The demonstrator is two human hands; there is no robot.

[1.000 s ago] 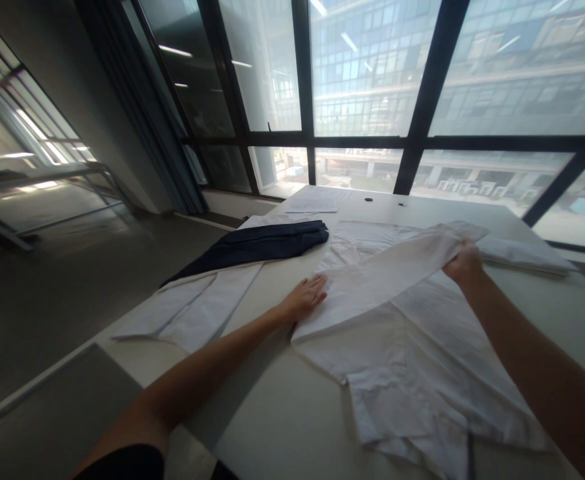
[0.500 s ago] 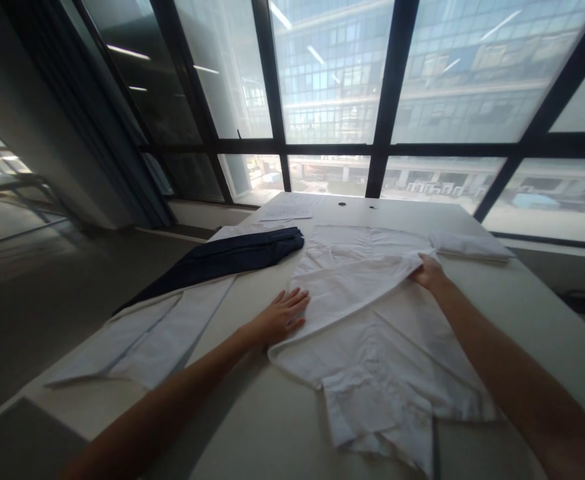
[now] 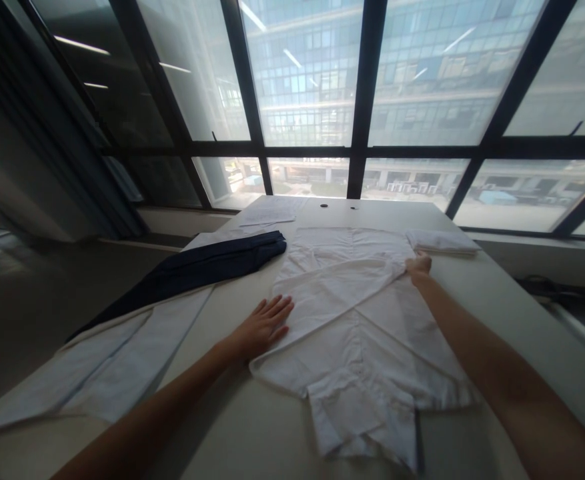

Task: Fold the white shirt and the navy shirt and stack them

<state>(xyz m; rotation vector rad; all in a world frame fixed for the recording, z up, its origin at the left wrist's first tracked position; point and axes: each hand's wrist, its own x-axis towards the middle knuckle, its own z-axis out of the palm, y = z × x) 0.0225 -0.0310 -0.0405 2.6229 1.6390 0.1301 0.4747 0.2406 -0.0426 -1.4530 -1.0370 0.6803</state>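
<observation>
Pinching the right edge of a white garment (image 3: 342, 287) between closed fingers of the right hand (image 3: 419, 265); touching its left edge with open, slightly spread fingers of the left hand (image 3: 265, 327), nothing gripped. Laid out on a white table (image 3: 492, 313), with dark blue cloth (image 3: 197, 267) to the left, folded white cloth (image 3: 442, 242) near the right hand, and paper sheets (image 3: 269, 213) toward the windows (image 3: 307, 80).

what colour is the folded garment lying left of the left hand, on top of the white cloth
The folded garment is dark navy blue, seen best in the head view.
</observation>
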